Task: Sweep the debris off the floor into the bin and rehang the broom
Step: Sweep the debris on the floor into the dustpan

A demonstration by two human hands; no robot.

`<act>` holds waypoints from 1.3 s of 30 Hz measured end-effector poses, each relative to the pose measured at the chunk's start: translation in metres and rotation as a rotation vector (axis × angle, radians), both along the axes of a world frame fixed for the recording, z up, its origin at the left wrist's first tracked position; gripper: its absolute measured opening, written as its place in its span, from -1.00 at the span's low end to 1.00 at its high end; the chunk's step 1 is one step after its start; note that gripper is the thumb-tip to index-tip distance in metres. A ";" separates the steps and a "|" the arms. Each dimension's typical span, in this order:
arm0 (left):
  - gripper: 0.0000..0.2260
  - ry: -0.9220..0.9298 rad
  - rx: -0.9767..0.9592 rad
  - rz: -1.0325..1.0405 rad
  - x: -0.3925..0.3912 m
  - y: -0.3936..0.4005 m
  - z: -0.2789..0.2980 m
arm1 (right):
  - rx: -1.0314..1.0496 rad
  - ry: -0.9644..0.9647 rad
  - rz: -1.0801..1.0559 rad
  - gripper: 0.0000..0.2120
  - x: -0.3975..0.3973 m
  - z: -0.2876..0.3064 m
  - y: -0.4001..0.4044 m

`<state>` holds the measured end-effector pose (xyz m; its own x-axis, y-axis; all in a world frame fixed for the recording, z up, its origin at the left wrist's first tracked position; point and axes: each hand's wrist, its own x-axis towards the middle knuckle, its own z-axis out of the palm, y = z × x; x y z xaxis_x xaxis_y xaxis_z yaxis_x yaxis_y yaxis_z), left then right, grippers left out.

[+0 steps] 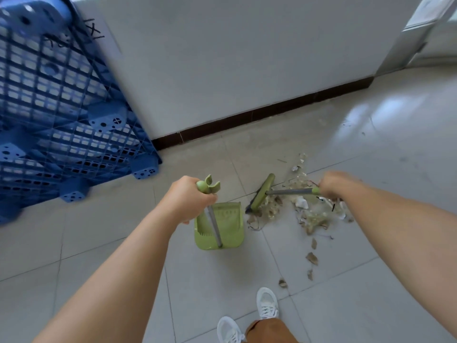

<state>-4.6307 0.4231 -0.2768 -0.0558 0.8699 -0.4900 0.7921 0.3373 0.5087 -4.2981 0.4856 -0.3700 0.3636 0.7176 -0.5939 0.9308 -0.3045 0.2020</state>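
**Sweeping leaves into the dustpan – mid-sweep tips**

Biggest thing around is the blue pallet, leaning on the wall to the far left of the dustpan. The dustpan sits on the floor, mouth facing the mess. Just right of it is the debris: dry leaves and scraps, with a few strays trailing back toward the shoes. The broom has its head between dustpan and pile.

Left hand is clenched round the dustpan handle, right hand grips the broom handle.

I'd say short, low strokes toward the dustpan work best, keep its lip pressed flat so bits don't slide under, then go back for the strays.
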 end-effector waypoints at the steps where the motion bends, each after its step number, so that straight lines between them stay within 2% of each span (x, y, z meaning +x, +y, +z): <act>1: -0.81 -0.002 0.004 -0.008 0.002 0.000 0.001 | 0.049 0.013 -0.030 -0.85 0.000 0.009 -0.005; 5: -0.78 0.000 0.035 -0.033 0.003 0.006 0.008 | 0.088 0.023 -0.110 -0.86 0.004 0.031 -0.015; 9: -0.78 -0.004 0.065 -0.066 0.006 0.026 0.018 | 0.148 0.086 -0.184 -0.69 0.015 0.031 -0.004; 13: -0.79 0.000 0.085 -0.098 0.014 0.057 0.023 | 0.206 0.132 -0.195 -0.69 0.011 0.024 0.023; 16: -0.79 -0.004 0.089 -0.118 0.021 0.087 0.023 | 0.281 0.193 -0.237 -0.70 0.004 0.016 0.057; 22: -0.80 0.002 0.077 -0.137 0.043 0.198 0.010 | 0.329 0.283 -0.320 -0.71 -0.008 -0.004 0.187; 27: -0.79 -0.015 0.056 -0.134 0.052 0.276 -0.002 | 0.245 0.279 -0.311 -0.71 -0.008 -0.026 0.276; 30: -0.78 -0.023 0.045 -0.133 0.055 0.309 -0.012 | 0.127 0.259 -0.258 -0.68 -0.005 -0.038 0.308; 33: -0.78 -0.025 0.030 -0.136 0.054 0.327 -0.018 | -0.009 0.231 -0.183 -0.92 0.000 -0.057 0.315; 35: -0.77 -0.019 0.025 -0.149 0.054 0.337 -0.020 | -0.074 0.149 -0.169 -0.86 0.008 -0.063 0.309; 39: -0.75 -0.025 0.007 -0.189 0.053 0.341 -0.019 | -0.038 0.162 -0.247 -0.80 0.015 -0.047 0.276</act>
<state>-4.5780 0.7645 -0.2958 0.1209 0.8670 -0.4834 0.8279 0.1806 0.5310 -4.2829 0.7612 -0.4175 0.4225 0.5955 -0.6833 0.8506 -0.5209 0.0719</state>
